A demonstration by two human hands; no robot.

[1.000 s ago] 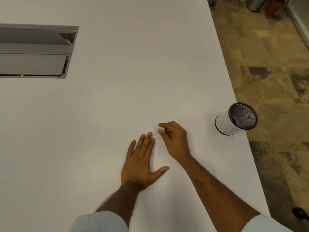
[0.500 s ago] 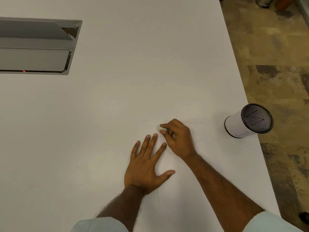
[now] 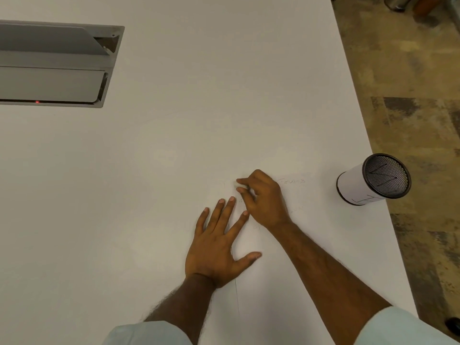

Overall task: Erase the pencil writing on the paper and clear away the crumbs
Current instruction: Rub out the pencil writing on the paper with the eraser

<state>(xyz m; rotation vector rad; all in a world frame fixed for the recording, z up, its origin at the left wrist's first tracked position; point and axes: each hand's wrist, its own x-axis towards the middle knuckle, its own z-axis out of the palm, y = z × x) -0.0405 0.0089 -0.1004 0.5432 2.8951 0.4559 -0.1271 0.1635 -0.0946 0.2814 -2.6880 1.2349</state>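
Right hand [image 3: 263, 197] grip: thumb and forefinger are curled and pinch a small pale eraser [image 3: 237, 187] down onto the paper [image 3: 273, 270] (the fingertips hide most of the eraser).
Eraser position: near the paper's far left corner, just beyond the left hand's fingertips.
Left hand [image 3: 216, 247]: lies flat, palm down, with fingers straight and spread. It presses across the paper's left edge and holds nothing.
Paper: a white sheet on the white table [image 3: 174, 120], toward the table's near right corner. Its left edge shows as a thin line running under the left hand.
Pencil writing [image 3: 291, 181]: a faint word just right of the right hand's knuckles.
Crumbs: too small to tell.
Cup [image 3: 373, 179]: a mesh cup with a white wrap at the table's right edge, apart from both hands.
Hatch [image 3: 57, 66]: a grey inset at the table's far left, showing a red light.
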